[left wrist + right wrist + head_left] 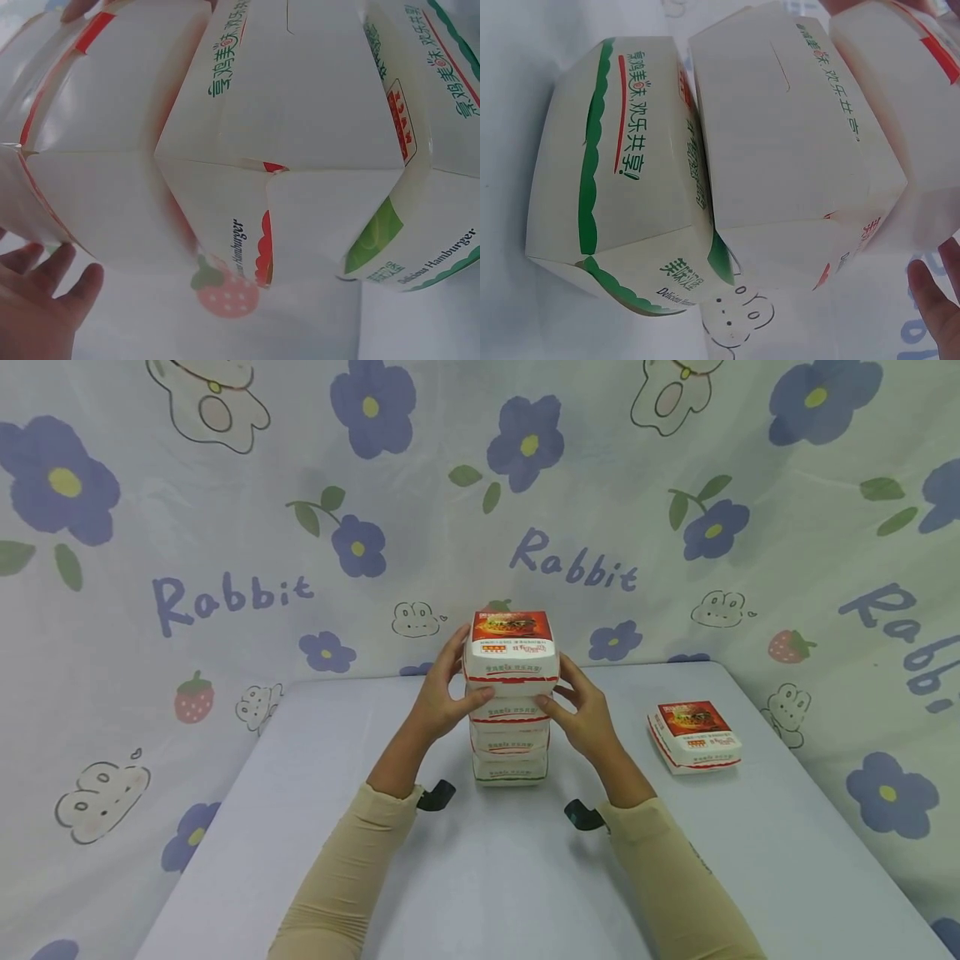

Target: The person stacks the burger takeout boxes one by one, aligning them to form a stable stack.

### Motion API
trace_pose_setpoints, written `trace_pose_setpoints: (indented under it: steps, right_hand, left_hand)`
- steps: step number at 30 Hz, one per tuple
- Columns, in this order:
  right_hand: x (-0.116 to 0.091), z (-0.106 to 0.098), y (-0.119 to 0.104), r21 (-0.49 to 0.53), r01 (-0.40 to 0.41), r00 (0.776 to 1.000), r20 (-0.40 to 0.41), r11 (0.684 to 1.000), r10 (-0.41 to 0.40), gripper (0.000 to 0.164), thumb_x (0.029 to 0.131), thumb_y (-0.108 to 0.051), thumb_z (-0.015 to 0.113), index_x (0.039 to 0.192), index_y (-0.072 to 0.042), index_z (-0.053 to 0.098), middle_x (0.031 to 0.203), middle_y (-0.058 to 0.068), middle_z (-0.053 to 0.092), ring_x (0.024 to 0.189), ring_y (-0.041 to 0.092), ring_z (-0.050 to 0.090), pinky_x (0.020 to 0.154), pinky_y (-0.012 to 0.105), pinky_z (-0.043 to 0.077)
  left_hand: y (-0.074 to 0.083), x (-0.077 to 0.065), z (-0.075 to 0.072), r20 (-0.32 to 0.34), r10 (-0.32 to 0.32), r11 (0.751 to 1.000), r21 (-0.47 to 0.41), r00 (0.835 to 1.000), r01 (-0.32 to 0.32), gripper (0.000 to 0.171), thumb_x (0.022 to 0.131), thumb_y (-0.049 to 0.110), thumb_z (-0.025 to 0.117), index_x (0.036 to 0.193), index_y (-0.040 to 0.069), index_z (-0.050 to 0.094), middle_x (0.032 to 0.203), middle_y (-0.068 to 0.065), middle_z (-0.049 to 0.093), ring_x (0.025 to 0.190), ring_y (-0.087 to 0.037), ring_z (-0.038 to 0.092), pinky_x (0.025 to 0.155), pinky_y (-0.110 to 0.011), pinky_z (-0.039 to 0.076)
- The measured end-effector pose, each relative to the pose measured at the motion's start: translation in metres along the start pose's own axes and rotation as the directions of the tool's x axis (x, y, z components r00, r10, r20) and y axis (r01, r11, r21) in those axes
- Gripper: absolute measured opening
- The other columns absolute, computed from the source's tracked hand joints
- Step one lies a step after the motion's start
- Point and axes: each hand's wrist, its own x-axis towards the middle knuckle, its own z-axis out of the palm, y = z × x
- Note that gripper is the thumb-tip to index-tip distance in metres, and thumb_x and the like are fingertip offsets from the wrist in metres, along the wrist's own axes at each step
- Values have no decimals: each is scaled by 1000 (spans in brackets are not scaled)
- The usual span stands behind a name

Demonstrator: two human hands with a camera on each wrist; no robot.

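Observation:
A stack of several white hamburger boxes rises in the middle of the table in the head view. Both hands hold the top hamburger box (pixel 512 668), which has a burger picture on its red lid. My left hand (pixel 441 697) grips its left side, thumb at the front; my right hand (pixel 588 710) does likewise on the right. Beneath it sit more boxes with red trim, such as a middle box (pixel 277 105), and the green-trimmed bottom box (pixel 622 157). The wrist views show the stack sideways, with fingertips (pixel 86 289) beside the top box. Whether the top box bears fully on the stack I cannot tell.
Another hamburger box (pixel 693 739) lies by itself on the right of the white table (pixel 510 877). Behind the table hangs a cloth (pixel 435 527) printed with flowers and rabbits. A small black device (pixel 437 795) sits at each wrist.

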Motion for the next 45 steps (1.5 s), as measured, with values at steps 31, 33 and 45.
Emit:
trace_pose_setpoints:
  steps: [31, 33, 45]
  right_hand:
    - [-2, -4, 3, -42, -25, 1000, 2, 999, 25, 71, 89, -11, 71, 150, -5, 34, 145, 12, 47, 132, 29, 44, 102, 53, 41]
    - [-3, -6, 5, -49, -32, 999, 3, 998, 32, 72, 90, -12, 71, 150, -4, 33, 145, 13, 46, 133, 29, 43, 102, 53, 41]
    - [-12, -37, 58, -135, -89, 996, -16, 987, 88, 73, 90, -18, 72, 152, -16, 34, 152, 3, 39, 136, 24, 39, 105, 48, 40]
  left_hand:
    - [-11, -5, 0, 5, -60, 996, -60, 998, 60, 97, 81, 32, 76, 157, 22, 16, 158, 2, 23, 141, -24, 28, 108, -61, 26]
    - [-6, -7, 0, 3, -63, 996, -68, 998, 63, 97, 82, 27, 75, 157, 16, 15, 158, -5, 24, 141, -28, 29, 108, -62, 25]
    - [27, -16, 5, -52, -67, 990, -126, 996, 60, 92, 84, 26, 73, 155, 5, 17, 157, -12, 25, 141, -30, 28, 110, -57, 25]
